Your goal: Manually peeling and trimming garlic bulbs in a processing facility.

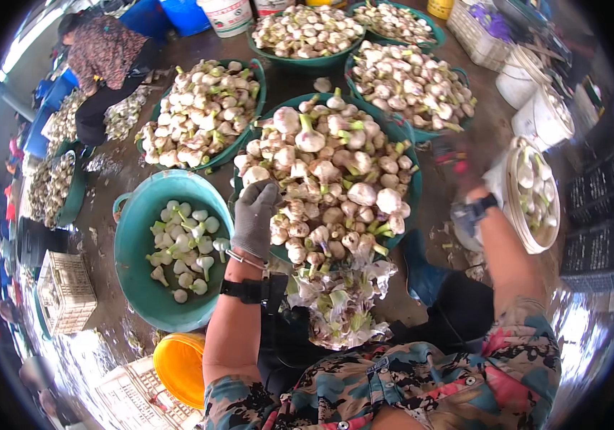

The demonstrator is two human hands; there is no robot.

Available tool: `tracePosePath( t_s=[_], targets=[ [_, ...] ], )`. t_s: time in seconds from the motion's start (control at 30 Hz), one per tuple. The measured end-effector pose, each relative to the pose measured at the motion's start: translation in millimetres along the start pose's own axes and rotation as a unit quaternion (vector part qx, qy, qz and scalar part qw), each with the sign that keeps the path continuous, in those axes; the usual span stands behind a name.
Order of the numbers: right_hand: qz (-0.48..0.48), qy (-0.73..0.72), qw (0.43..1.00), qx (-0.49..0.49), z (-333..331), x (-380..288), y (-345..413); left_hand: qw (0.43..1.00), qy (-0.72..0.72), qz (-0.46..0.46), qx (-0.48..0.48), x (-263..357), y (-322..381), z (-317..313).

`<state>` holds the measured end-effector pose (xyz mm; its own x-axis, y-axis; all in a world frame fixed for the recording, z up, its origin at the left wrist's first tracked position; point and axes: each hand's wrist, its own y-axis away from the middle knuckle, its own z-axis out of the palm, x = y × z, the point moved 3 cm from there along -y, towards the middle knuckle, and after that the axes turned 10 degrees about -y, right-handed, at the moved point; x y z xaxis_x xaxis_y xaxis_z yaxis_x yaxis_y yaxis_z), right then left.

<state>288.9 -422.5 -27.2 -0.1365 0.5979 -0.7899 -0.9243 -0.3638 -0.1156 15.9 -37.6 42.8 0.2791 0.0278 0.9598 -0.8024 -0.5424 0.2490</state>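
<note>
My left hand (256, 217), in a grey glove, is at the left edge of a heaped green tub (416, 188) of garlic bulbs (325, 172). Its fingertips are bent in beside a pale bulb (256, 174); whether they grip it is unclear. My right hand (454, 161) is motion-blurred, to the right of the heap. Dark and red patches show there, but whether it holds something cannot be made out. Left of my left hand stands a green tub (137, 252) with trimmed white garlic bulbs (183, 236). Peeled skins (339, 306) lie between my legs.
A white bucket (546, 244) of cleaned garlic stands at the right, with more white buckets (540, 115) behind. Further garlic-filled tubs (307, 60) are ahead. Another person (105, 59) sits at upper left. An orange bucket (178, 368) and plastic crates (67, 293) are at lower left.
</note>
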Motion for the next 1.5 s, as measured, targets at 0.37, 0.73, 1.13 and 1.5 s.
tracePosePath(
  t_s=[0.37,0.73,1.13,1.5],
  targets=[
    [0.037,0.768,0.635,-0.08,217.0,203.1,-115.2,0.999,0.015,0.022,-0.028,-3.7,-1.8,2.4],
    [0.096,0.227,0.924,-0.292,278.5,145.6,43.6,0.922,-0.283,0.26,0.04,24.5,6.0,1.9],
    [0.079,0.371,0.876,-0.299,313.3,79.9,103.8,0.918,-0.226,0.323,0.051,27.8,65.6,-9.4],
    [-0.072,0.373,0.88,-0.284,321.8,62.0,141.6,0.932,0.283,0.098,-0.204,23.5,87.3,-13.2]
  ],
)
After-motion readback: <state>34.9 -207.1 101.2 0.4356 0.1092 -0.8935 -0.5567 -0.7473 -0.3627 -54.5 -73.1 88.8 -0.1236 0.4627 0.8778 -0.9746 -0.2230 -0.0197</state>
